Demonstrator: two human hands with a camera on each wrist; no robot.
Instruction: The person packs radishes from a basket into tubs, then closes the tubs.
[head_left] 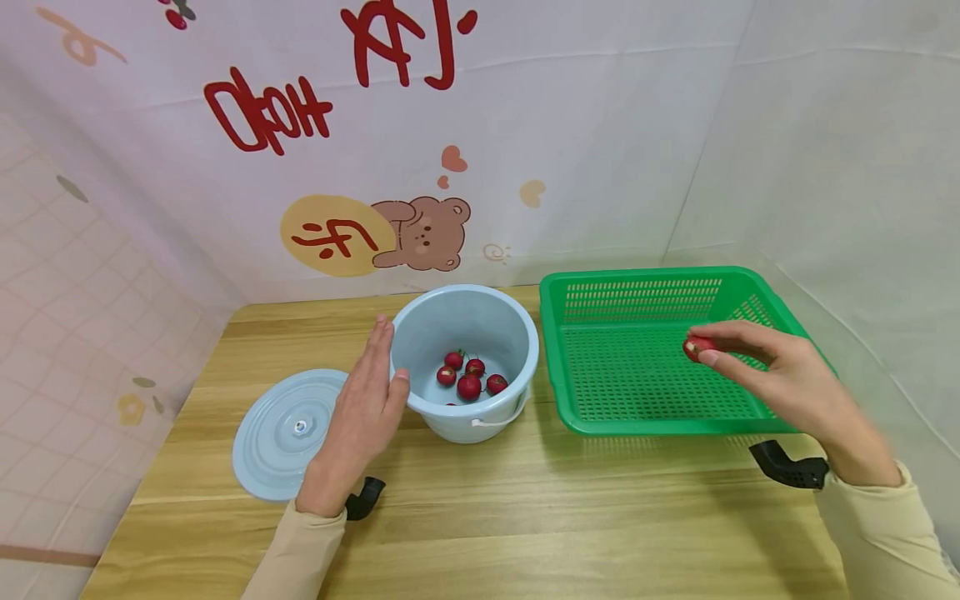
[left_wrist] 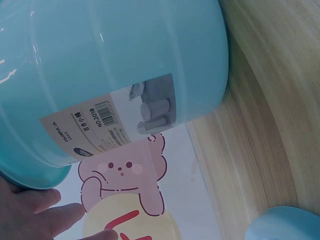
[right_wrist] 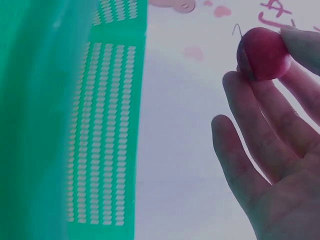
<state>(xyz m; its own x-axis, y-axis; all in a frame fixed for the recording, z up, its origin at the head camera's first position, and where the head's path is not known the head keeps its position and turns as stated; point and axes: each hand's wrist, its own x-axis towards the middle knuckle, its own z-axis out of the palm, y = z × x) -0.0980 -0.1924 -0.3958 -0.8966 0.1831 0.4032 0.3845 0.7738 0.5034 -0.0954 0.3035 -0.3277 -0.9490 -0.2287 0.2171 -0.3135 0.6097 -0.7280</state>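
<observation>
My right hand point(head_left: 798, 383) pinches a small red radish point(head_left: 699, 347) between thumb and fingers above the green basket point(head_left: 667, 427). In the right wrist view, a thin root sticks out from the radish point(right_wrist: 265, 54). The light blue bucket point(head_left: 459, 429) stands left of the basket, with several red radishes point(head_left: 469, 387) at its bottom. Against the bucket's left rim lies my left hand point(head_left: 358, 408), its fingers straight. The left wrist view shows the bucket's outer wall point(left_wrist: 125, 45) with a printed label, and the fingers point(left_wrist: 40, 200) at the rim.
A round light blue lid point(head_left: 277, 442) lies flat on the wooden table point(head_left: 525, 525), partly behind my left hand. The white printed wall covering point(head_left: 600, 108) rises behind the table's back edge. The bucket's thin handle point(head_left: 498, 422) hangs down at its front right.
</observation>
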